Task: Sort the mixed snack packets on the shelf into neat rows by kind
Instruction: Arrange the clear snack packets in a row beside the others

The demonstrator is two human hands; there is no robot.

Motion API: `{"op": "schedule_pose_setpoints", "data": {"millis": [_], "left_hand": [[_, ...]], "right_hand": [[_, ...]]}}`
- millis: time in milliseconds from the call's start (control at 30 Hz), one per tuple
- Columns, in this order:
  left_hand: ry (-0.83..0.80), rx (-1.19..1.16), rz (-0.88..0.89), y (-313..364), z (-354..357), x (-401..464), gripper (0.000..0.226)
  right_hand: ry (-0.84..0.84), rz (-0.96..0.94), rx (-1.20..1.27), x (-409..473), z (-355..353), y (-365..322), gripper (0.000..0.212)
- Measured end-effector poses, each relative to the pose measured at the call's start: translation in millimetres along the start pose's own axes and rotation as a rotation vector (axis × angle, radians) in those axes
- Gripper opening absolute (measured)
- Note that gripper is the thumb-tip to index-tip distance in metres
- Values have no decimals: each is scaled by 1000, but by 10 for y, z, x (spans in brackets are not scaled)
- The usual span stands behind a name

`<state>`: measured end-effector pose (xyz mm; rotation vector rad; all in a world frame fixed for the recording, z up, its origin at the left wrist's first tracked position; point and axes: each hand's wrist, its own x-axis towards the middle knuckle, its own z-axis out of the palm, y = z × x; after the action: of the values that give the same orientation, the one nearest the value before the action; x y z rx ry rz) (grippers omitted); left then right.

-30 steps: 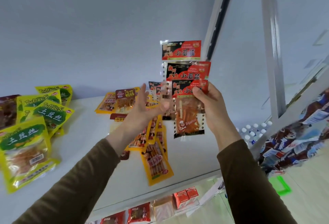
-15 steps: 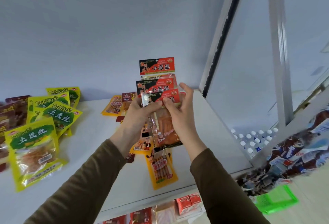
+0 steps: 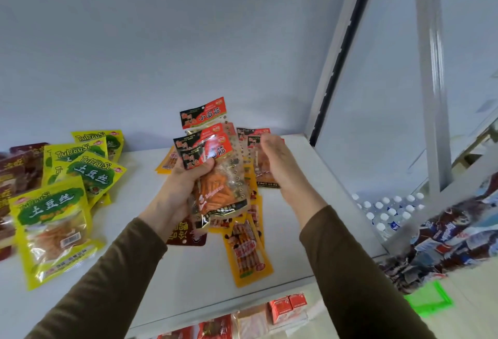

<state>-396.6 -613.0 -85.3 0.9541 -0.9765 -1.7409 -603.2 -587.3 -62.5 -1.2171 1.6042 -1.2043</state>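
Note:
My left hand (image 3: 179, 194) grips a fanned stack of clear snack packets with red-and-black tops (image 3: 215, 174), held above the white shelf (image 3: 188, 287). My right hand (image 3: 280, 170) is apart from the stack, to its right, with fingers relaxed and nothing in it. Its fingertips hover over two more red-and-black packets (image 3: 254, 136) lying near the back of the shelf. Orange-yellow packets (image 3: 248, 256) and a dark red packet (image 3: 186, 235) lie under my hands. Yellow-green packets (image 3: 51, 220) lie overlapped at the left.
Maroon packets (image 3: 16, 174) lie at the far left edge. The shelf's upright post (image 3: 336, 50) bounds the right side; beyond it are water bottles (image 3: 388, 209) and a green basket (image 3: 428, 298) on the floor. Small red boxes (image 3: 288, 309) sit on the lower shelf.
My right hand let go of the stack and moved right, toward the packets on the shelf. My left hand now holds the stack alone, lower and tilted.

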Motion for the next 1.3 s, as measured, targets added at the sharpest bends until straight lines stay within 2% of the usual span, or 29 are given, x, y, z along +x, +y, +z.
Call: {"op": "schedule_pose_setpoints", "data": {"millis": [67,133,200,267,367,433,467,533,567,633,700,800,833,967,1067,1133,1200,1300], "left_hand": [[25,-15,-1,16,-74,9,52],[32,-15,2,22,-116,13,58],[36,-11,6,14,-142,24,56],[39,-9,3,1,-150,46,52],[44,-12,-1,-8,-138,57,49],[48,-17,1,-9,-149,61,50],[51,-22,3,-11,-161,62,51],[56,-21,6,-13,-175,60,52],[62,-18,7,-15,-179,59,52],[76,-22,8,-20,-176,63,52],[91,-23,9,-25,-177,73,51],[104,-24,13,-16,-170,81,56],[103,-23,15,-13,-169,80,57],[97,-31,24,1,-168,77,58],[102,-23,31,6,-170,73,50],[109,-15,32,8,-172,71,44],[124,5,40,10,-178,80,39],[174,54,57,20,-176,111,33]], "right_hand": [[204,25,-136,192,-207,103,49],[314,114,-289,403,-335,250,71],[257,224,-342,538,-308,301,102],[207,276,-328,635,-181,325,116],[257,225,-268,798,-50,397,109],[261,270,-124,859,-28,423,93],[249,290,-62,894,-41,449,77],[210,291,-17,930,-102,430,27],[186,287,-16,931,-136,408,13],[133,302,-1,931,-185,368,11],[82,315,-10,925,-180,330,20],[40,319,-178,1004,-107,361,40],[37,322,-219,1031,-84,367,40],[68,323,-197,1018,-76,279,21],[104,296,-19,984,-203,258,17],[136,226,29,941,-330,196,19],[190,88,15,880,-440,48,11],[237,-155,-167,740,-547,-294,19]]}}
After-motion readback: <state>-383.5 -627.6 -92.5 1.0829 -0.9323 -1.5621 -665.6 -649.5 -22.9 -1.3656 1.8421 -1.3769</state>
